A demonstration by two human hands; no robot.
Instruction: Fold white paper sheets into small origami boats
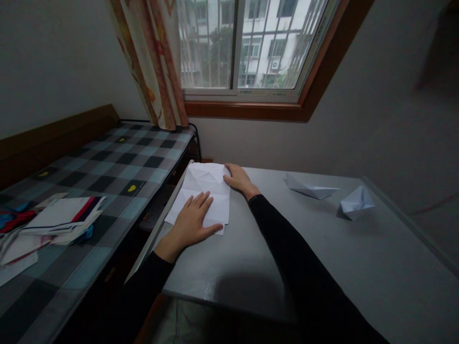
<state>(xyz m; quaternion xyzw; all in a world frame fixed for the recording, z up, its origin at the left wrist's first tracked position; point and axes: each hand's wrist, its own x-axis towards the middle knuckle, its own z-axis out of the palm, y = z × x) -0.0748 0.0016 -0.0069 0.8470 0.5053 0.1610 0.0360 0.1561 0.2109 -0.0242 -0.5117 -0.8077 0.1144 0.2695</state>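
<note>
A creased white sheet of paper [218, 200] lies on the grey-white table, near its far left corner. Beneath its lower edge, the corner of another white layer peeks out; whether it is a separate sheet I cannot tell. My left hand [191, 220] rests flat on the lower part of the paper, fingers stretched and thumb out to the right. At the upper right edge of the sheet is my right hand [241, 179], touching it, with a gap between thumb and forefinger. Two folded white paper shapes, one long and low [309, 186], the other taller [356, 203], sit on the right.
The table [251, 258] stands against the wall under a barred window [236, 48]. Left of it, across a dark gap, is a bed [118, 200] with a checked cover, several papers or booklets [64, 217] on it. A patterned curtain [154, 62] hangs beside the window.
</note>
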